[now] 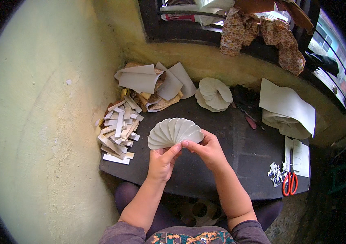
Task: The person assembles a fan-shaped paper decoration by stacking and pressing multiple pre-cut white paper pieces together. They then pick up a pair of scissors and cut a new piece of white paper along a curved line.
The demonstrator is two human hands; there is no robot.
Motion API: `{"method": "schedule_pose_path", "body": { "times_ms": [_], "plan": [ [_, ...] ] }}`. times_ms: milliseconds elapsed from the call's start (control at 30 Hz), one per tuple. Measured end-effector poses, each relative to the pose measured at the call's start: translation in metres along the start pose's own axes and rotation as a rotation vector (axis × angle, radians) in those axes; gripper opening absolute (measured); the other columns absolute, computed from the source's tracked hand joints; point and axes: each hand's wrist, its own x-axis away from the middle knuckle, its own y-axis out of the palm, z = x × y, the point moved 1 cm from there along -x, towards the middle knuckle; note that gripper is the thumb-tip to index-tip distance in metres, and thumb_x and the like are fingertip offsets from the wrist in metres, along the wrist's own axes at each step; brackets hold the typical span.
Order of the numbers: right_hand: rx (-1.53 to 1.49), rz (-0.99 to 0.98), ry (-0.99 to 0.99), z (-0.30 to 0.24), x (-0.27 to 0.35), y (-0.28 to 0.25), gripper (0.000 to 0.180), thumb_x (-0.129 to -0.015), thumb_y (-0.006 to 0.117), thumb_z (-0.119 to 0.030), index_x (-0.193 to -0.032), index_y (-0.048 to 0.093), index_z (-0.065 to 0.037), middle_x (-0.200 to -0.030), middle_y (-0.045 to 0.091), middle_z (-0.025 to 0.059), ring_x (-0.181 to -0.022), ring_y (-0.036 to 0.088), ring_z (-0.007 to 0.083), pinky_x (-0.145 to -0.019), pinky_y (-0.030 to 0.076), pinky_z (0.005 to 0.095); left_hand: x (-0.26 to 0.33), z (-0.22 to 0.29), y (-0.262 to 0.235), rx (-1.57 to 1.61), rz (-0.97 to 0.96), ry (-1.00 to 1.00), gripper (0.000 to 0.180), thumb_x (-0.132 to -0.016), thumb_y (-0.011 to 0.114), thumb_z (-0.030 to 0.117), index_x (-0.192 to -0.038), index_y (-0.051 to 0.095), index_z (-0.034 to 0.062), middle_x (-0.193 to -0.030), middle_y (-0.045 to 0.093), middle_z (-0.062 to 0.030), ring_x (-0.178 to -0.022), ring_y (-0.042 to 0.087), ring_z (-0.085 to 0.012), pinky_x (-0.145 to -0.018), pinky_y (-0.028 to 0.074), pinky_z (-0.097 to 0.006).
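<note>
A fan of overlapping white petal-shaped pieces (173,132) is spread out above the dark table. My left hand (163,162) pinches its narrow lower end, thumb on top. From the other side my right hand (207,149) grips the rightmost petals, its thumb meeting the left thumb near the fan's base. The fingers behind the fan are mostly hidden. Farther back lies a round rosette of similar white petals (214,94), beyond the fan and a little to its right.
The dark table (246,162) carries a heap of white strips (118,128) at left and folded sheets (140,79) behind it. A rolled white sheet (287,110), red-handled scissors (290,183) and paper scraps (277,174) lie right. Patterned cloth (242,30) hangs at the window.
</note>
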Motion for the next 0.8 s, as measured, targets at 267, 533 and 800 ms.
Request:
{"method": "schedule_pose_path", "body": {
  "times_ms": [267, 533, 800],
  "plan": [
    [0.010, -0.021, -0.041, 0.002, 0.000, -0.005, 0.016, -0.080, 0.068, -0.014, -0.089, 0.065, -0.002, -0.074, 0.061, -0.0015, -0.065, 0.051, 0.0051, -0.059, 0.040, 0.0202, -0.004, -0.002, -0.009, -0.067, -0.087, -0.041, 0.049, -0.079, 0.063, 0.003, -0.123, 0.044, 0.0084, -0.113, 0.055, -0.0047, -0.103, 0.055, -0.0158, -0.085, 0.046, -0.029],
    [0.225, -0.006, -0.151, -0.016, 0.007, -0.016, 0.023, -0.087, 0.060, -0.021, -0.085, 0.065, 0.001, -0.071, 0.060, -0.0022, -0.065, 0.049, 0.0042, -0.059, 0.040, 0.0202, 0.000, 0.000, -0.002, -0.025, -0.072, -0.089, 0.049, -0.078, 0.064, 0.002, -0.122, 0.044, 0.0104, -0.111, 0.055, -0.0025, -0.097, 0.056, -0.0141, -0.078, 0.047, -0.027],
    [0.339, -0.140, 0.080, -0.042, 0.023, -0.050, 0.035, -0.082, 0.067, -0.017, -0.107, 0.058, 0.005, -0.090, 0.063, 0.0035, -0.082, 0.057, 0.0086, -0.073, 0.045, 0.0238, -0.001, -0.013, 0.004, -0.152, -0.141, -0.239, 0.045, -0.076, 0.069, 0.007, -0.116, 0.050, 0.0076, -0.106, 0.057, -0.0027, -0.087, 0.057, -0.0098, -0.073, 0.047, -0.023]
  ]
}}
